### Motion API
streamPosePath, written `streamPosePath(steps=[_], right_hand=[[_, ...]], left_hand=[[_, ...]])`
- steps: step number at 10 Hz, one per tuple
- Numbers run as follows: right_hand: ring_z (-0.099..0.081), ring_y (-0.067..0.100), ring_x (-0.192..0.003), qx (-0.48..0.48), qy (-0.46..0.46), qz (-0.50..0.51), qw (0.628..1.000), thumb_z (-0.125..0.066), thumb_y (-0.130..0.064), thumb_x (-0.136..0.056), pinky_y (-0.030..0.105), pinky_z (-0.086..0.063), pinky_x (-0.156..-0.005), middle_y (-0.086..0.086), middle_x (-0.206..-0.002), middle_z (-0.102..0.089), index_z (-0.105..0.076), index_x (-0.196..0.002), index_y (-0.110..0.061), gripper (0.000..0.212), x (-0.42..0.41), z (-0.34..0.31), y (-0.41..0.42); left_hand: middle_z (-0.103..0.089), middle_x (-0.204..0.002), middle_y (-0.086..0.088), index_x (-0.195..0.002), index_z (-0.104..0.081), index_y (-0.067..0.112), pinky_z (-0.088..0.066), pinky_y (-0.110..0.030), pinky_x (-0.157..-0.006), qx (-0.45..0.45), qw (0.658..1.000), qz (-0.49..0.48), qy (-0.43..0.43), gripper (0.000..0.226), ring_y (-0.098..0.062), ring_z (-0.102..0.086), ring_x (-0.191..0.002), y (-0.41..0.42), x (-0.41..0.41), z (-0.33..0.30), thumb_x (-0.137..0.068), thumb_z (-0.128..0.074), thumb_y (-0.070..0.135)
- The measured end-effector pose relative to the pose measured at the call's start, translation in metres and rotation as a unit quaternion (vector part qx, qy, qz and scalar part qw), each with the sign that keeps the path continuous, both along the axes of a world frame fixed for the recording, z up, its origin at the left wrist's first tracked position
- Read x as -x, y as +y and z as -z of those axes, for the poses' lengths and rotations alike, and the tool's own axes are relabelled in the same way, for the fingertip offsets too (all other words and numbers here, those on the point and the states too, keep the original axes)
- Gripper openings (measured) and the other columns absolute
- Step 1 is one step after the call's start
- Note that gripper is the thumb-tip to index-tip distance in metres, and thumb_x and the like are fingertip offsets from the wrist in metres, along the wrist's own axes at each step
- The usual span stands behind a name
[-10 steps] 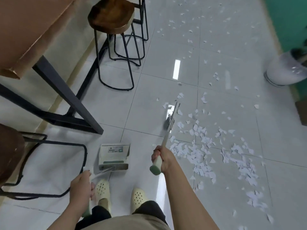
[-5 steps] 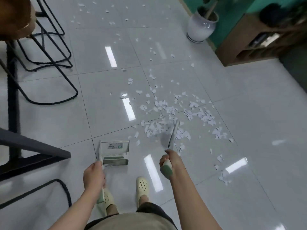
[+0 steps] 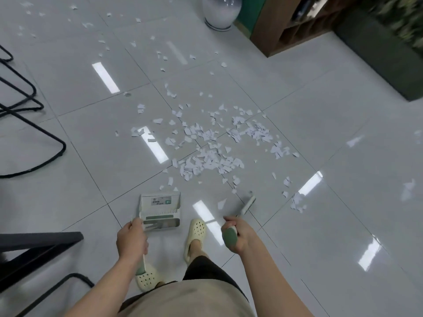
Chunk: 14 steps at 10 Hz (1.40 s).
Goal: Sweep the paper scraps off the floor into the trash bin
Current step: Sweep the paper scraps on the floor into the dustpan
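White paper scraps [image 3: 210,154] lie heaped on the grey tiled floor in front of me, with thinner scatter reaching the far left. My right hand [image 3: 238,234] grips the green end of a broom handle; the broom head [image 3: 248,202] sits on the floor just right of the heap's near edge. My left hand [image 3: 131,239] holds the upright handle of a white dustpan [image 3: 160,209], which stands on the floor just short of the scraps. No trash bin is in view.
Black metal stool legs [image 3: 29,110] stand at the left and a dark table frame [image 3: 39,245] at the lower left. A white plant pot [image 3: 219,12] sits at the top, a wooden shelf [image 3: 295,24] beside it, a dark planter [image 3: 384,53] at the right.
The view has swung right and the scrap heap now lies straight ahead. The broom head has come back from the heap to its near right edge. The dustpan stays by my feet.
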State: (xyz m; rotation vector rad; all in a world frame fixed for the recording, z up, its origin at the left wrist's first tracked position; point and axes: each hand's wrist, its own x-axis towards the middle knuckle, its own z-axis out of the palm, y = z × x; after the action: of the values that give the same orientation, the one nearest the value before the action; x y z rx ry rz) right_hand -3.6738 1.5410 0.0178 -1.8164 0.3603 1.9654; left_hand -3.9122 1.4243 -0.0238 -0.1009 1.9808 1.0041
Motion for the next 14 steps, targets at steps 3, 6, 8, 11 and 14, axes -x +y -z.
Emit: streamPosePath(steps=[3, 6, 8, 11, 14], right_hand=[[-0.041, 0.010, -0.029, -0.047, 0.129, -0.174, 0.975, -0.036, 0.009, -0.095, 0.019, -0.036, -0.030, 0.001, -0.039, -0.044, -0.042, -0.070, -0.009, 0.032, 0.073, 0.026, 0.100], [-0.039, 0.009, -0.028, 0.041, 0.260, -0.094, 0.960, -0.062, 0.011, -0.073, 0.016, -0.038, -0.031, -0.004, -0.046, -0.037, -0.036, -0.069, -0.016, 0.038, 0.035, 0.020, 0.213], [-0.033, 0.009, -0.026, 0.000, 0.232, -0.021, 0.972, -0.050, 0.004, -0.084, 0.017, -0.032, -0.027, -0.006, -0.043, -0.030, -0.032, -0.068, -0.018, 0.032, 0.016, -0.030, 0.213], [-0.037, 0.013, -0.038, 0.001, 0.112, 0.091, 0.989, -0.044, 0.005, -0.085, 0.014, -0.042, -0.037, -0.005, -0.047, -0.036, -0.039, -0.056, -0.016, 0.036, -0.041, -0.056, 0.203], [-0.044, 0.019, -0.041, -0.015, 0.034, 0.109, 0.993, -0.044, 0.010, -0.087, 0.017, -0.043, -0.037, 0.005, -0.061, -0.044, -0.051, -0.070, -0.006, 0.024, -0.073, -0.021, 0.196]], left_hand=[[-0.034, -0.057, -0.008, -0.084, -0.043, 0.014, -0.030, -0.028, -0.047, 0.020, 0.998, -0.065, 0.017, 0.016, -0.018, -0.030, -0.044, 0.037, 0.006, -0.012, -0.096, -0.045, 0.024], [-0.039, -0.057, -0.008, -0.088, -0.052, 0.011, -0.031, -0.029, -0.049, 0.003, 0.997, -0.054, 0.053, 0.017, -0.018, -0.033, -0.047, 0.109, -0.029, -0.023, -0.099, -0.045, 0.022], [-0.044, -0.061, -0.011, -0.077, -0.048, 0.011, -0.032, -0.029, -0.049, -0.003, 0.997, 0.003, 0.083, 0.025, -0.019, -0.037, -0.048, 0.161, -0.046, -0.026, -0.099, -0.046, 0.023], [-0.046, -0.064, -0.012, -0.078, -0.051, 0.011, -0.030, -0.029, -0.047, 0.008, 0.987, 0.121, 0.104, 0.026, -0.022, -0.039, -0.055, 0.226, -0.085, -0.015, -0.098, -0.047, 0.028], [-0.039, -0.075, -0.013, -0.086, -0.047, 0.015, -0.027, -0.026, -0.047, -0.001, 0.991, 0.119, 0.069, 0.020, -0.020, -0.031, -0.055, 0.262, -0.103, -0.005, -0.099, -0.044, 0.030]])
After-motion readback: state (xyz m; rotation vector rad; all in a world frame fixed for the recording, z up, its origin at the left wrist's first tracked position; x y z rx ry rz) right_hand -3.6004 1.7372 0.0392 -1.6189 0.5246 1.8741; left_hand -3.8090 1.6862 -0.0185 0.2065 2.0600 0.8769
